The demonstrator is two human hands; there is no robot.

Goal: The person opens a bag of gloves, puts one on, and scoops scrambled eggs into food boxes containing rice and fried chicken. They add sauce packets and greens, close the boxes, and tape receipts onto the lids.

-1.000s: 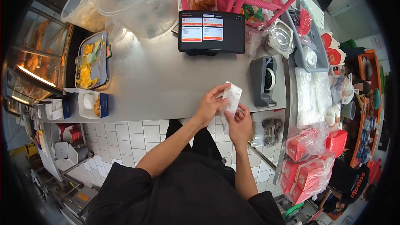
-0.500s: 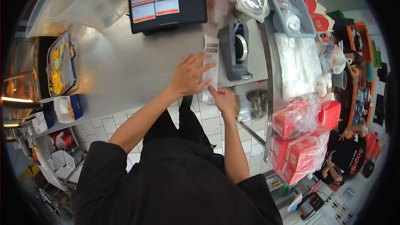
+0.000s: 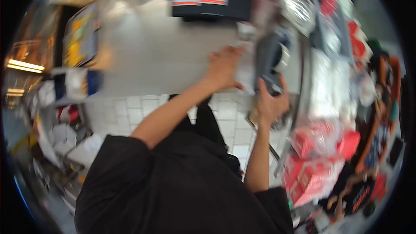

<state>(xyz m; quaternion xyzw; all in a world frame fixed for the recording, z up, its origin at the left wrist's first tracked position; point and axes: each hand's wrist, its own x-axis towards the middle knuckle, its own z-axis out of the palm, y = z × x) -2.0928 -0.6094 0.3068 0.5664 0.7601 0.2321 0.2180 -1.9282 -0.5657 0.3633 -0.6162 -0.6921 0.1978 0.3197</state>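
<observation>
A long printed paper slip (image 3: 248,71), like a receipt, lies on the metal counter (image 3: 160,56), smeared by motion. My left hand (image 3: 223,70) rests at its left edge with fingers spread and palm down. Just to the right stands a grey tape dispenser (image 3: 265,60) carrying a roll of tape (image 3: 283,58). At the dispenser's front end is my right hand (image 3: 273,104), thumb and fingers apart on either side of it. Blur hides whether those fingers touch the dispenser or the tape end.
A black screen device (image 3: 212,8) with white-and-orange labels stands at the back. On the left sit a tray of yellow food (image 3: 80,34) and a blue-and-white box (image 3: 78,82). Plastic-wrapped red boxes (image 3: 312,177) are stacked at right. Another person's arm (image 3: 340,203) shows lower right.
My right hand has left the slip's lower end and moved right to the tape dispenser's front. My left hand stays by the slip. The whole view has shifted and blurred.
</observation>
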